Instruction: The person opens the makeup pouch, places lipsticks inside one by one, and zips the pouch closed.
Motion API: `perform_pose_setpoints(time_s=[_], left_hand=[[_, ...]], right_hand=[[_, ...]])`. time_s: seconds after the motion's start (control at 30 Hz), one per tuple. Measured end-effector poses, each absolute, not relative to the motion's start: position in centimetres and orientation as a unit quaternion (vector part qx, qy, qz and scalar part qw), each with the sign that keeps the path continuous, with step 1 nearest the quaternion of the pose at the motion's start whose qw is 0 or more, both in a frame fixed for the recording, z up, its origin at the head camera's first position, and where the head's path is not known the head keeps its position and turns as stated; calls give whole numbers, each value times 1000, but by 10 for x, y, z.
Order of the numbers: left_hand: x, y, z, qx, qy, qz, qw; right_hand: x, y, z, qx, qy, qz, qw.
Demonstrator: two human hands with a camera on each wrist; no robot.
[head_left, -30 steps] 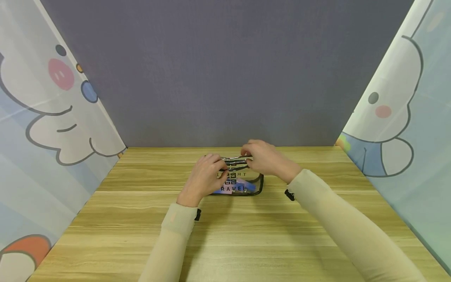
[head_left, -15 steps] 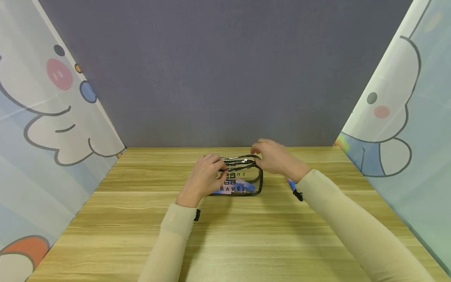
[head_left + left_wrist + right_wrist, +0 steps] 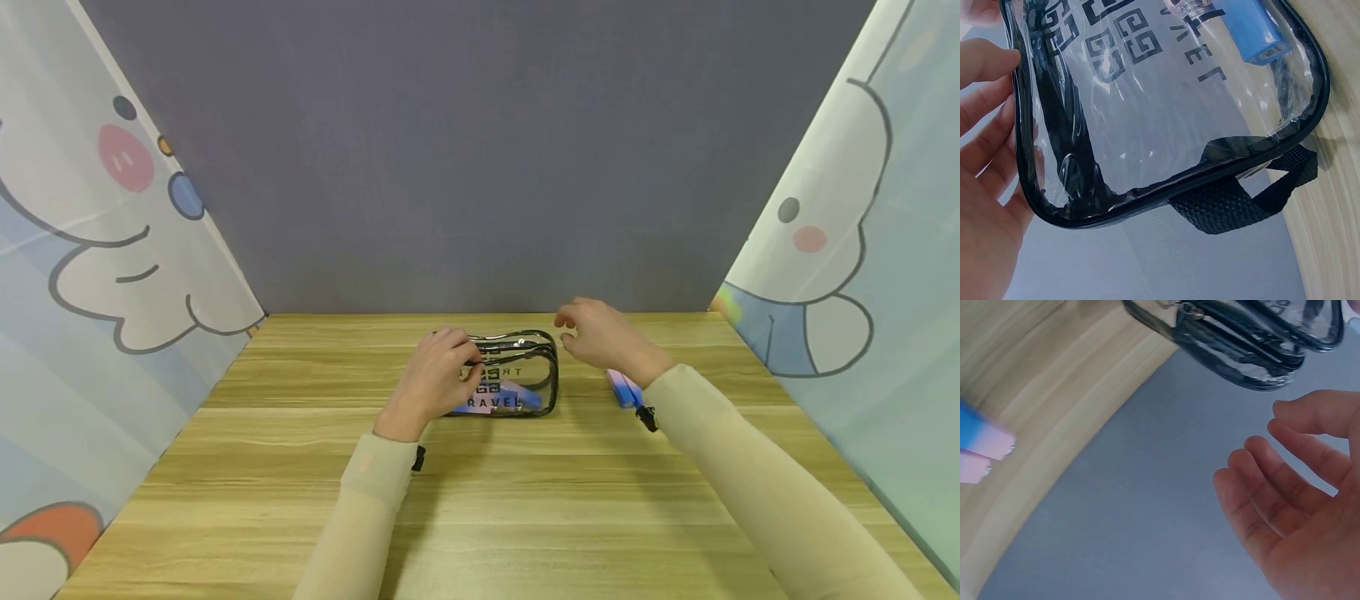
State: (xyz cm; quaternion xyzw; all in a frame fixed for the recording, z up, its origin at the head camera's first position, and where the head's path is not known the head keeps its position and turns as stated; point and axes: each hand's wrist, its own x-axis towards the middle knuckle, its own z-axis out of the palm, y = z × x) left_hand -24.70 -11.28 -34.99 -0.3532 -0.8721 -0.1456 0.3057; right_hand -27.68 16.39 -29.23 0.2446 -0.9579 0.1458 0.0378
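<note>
A clear travel pouch (image 3: pixel 536 372) with black trim and black lettering stands on the wooden table. My left hand (image 3: pixel 435 371) grips its upper edge on the left; in the left wrist view the fingers (image 3: pixel 988 140) lie along the black rim. Inside the pouch shows a blue block-like item (image 3: pixel 1259 34) beside something pink. My right hand (image 3: pixel 603 336) is just right of the pouch, holding nothing, with its fingers loosely bent. The zipper pull (image 3: pixel 1191 310) sits at the pouch's end in the right wrist view.
Blue-and-pink pieces (image 3: pixel 622 389) lie on the table (image 3: pixel 525 517) below my right wrist. A black fabric loop (image 3: pixel 1229 203) sticks out from the pouch's end. A grey panel (image 3: pixel 480 167) stands behind the table, with cartoon-printed curtains (image 3: pixel 832 192) at both sides.
My right hand has moved right along the pouch's top and come off its right end. The blue-and-pink pieces under the right wrist have come into sight. My left hand keeps its grip.
</note>
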Motion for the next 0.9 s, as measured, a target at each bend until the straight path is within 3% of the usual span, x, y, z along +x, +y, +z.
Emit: perform_pose_setpoints(time_s=[0.9], left_hand=[[-247, -114, -350, -345, -880, -139, 296]], right_hand=[[-292, 198, -339, 173, -975, 141, -9]])
